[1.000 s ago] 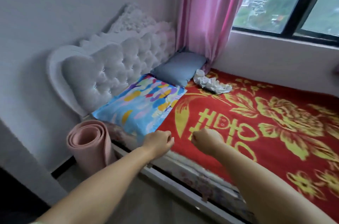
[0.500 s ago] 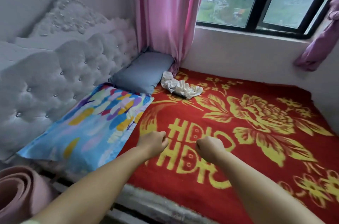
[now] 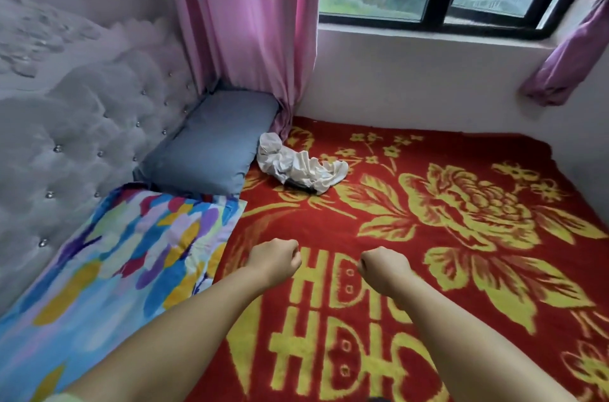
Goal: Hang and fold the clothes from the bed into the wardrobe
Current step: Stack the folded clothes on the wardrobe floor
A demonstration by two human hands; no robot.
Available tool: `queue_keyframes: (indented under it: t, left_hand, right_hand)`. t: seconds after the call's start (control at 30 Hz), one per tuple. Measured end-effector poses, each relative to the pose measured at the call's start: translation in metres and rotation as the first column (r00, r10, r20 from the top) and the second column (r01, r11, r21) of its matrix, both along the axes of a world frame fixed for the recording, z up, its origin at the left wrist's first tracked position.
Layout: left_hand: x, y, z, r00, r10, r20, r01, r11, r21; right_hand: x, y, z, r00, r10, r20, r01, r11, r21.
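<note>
I see my left hand [image 3: 274, 259] and right hand [image 3: 382, 266] fisted, empty, mid-frame; crumpled white garment [image 3: 298, 168] lies above, upper centre.

A red-and-gold blanket [image 3: 428, 270] covered the bed. On it lay two pillows — grey [image 3: 211, 144], multicoloured [image 3: 125, 263] — and crumpled white clothing [image 3: 300, 167].

Two bare forearms, left grip [image 3: 275, 258], right grip [image 3: 384, 265], pale sleeve edge at left elbow
</note>
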State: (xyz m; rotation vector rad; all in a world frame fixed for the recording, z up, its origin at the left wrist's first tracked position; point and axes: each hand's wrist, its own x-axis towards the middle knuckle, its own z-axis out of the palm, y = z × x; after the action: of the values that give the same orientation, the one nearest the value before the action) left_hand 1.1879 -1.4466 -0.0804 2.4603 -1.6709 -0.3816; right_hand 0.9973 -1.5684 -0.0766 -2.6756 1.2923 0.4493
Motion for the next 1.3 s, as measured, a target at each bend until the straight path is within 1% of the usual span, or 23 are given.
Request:
queue_keyframes:
  t: [0.13,0.2,0.27,0.4,0.5,0.57,0.67,0.73,0.8,0.87,0.93,1.0,1.07,1.13,1.2,1.27,1.3]
  left_hand:
    - [0.021,-0.032,-0.019,1.0,0.011,-0.005,-0.011,1.0,0.025]
    - [0.037,-0.053,-0.031,1.0,0.031,-0.007,-0.03,0.999,0.03]
    - [0.053,-0.079,-0.044,0.999,0.04,-0.012,-0.039,0.998,0.038]
    - [0.092,-0.161,-0.104,0.993,0.108,-0.043,-0.102,0.988,0.115]
    - [0.104,-0.213,-0.16,0.992,0.105,-0.071,-0.092,0.981,0.168]
    - [0.112,-0.245,-0.194,0.991,0.098,-0.095,-0.082,0.983,0.164]
    - [0.132,-0.301,-0.25,0.987,0.11,-0.12,-0.099,0.991,0.094]
    - [0.144,-0.334,-0.285,0.987,0.128,-0.1,-0.122,0.99,0.065]
    - [0.151,-0.355,-0.313,0.992,0.125,-0.017,-0.125,0.992,0.029]
    - [0.159,-0.375,-0.326,0.993,0.113,0.039,-0.112,0.993,-0.027]
    - [0.169,-0.41,-0.342,0.991,0.1,0.088,-0.095,0.994,-0.062]
    - [0.176,-0.443,-0.348,0.982,0.088,0.166,-0.083,0.996,-0.033]
    - [0.182,-0.477,-0.355,0.976,0.075,0.206,-0.087,0.995,0.049]
    - [0.185,-0.498,-0.358,0.977,0.056,0.206,-0.078,0.992,0.1]
    - [0.183,-0.504,-0.359,0.985,0.056,0.165,-0.069,0.995,0.076]
    - [0.176,-0.491,-0.357,0.992,0.052,0.111,-0.059,0.996,0.062]
    - [0.171,-0.479,-0.357,0.993,0.03,0.113,-0.039,0.996,0.076]
  right_hand:
    - [0.018,-0.049,-0.017,1.0,0.02,0.0,-0.02,1.0,0.012]
    - [0.029,-0.083,-0.029,1.0,0.007,-0.015,-0.007,1.0,0.017]
    - [0.041,-0.117,-0.049,1.0,-0.023,0.006,0.022,0.999,0.039]
    - [0.092,-0.192,-0.122,1.0,0.005,-0.018,-0.003,0.995,0.104]
    - [0.123,-0.229,-0.182,0.999,0.047,-0.008,-0.045,0.986,0.162]
    - [0.142,-0.25,-0.225,0.998,0.049,0.027,-0.053,0.981,0.184]
    - [0.164,-0.28,-0.3,0.996,0.028,0.082,-0.041,0.986,0.161]
    - [0.163,-0.29,-0.345,0.995,0.031,0.099,-0.045,0.988,0.148]
    - [0.154,-0.288,-0.377,0.971,0.062,0.231,-0.068,0.997,0.019]
    - [0.15,-0.285,-0.385,0.94,0.082,0.332,-0.058,0.995,-0.082]
    - [0.155,-0.289,-0.398,0.928,0.081,0.364,-0.054,0.995,-0.084]
    - [0.155,-0.286,-0.4,0.922,0.078,0.379,-0.044,0.994,-0.099]
    - [0.154,-0.286,-0.402,0.922,0.087,0.376,-0.042,0.991,-0.125]
    - [0.152,-0.287,-0.404,0.926,0.092,0.367,-0.046,0.99,-0.133]
    - [0.151,-0.29,-0.406,0.928,0.095,0.361,-0.044,0.988,-0.148]
    - [0.149,-0.29,-0.407,0.929,0.093,0.358,-0.046,0.99,-0.137]
    - [0.149,-0.29,-0.408,0.93,0.091,0.355,-0.046,0.99,-0.133]
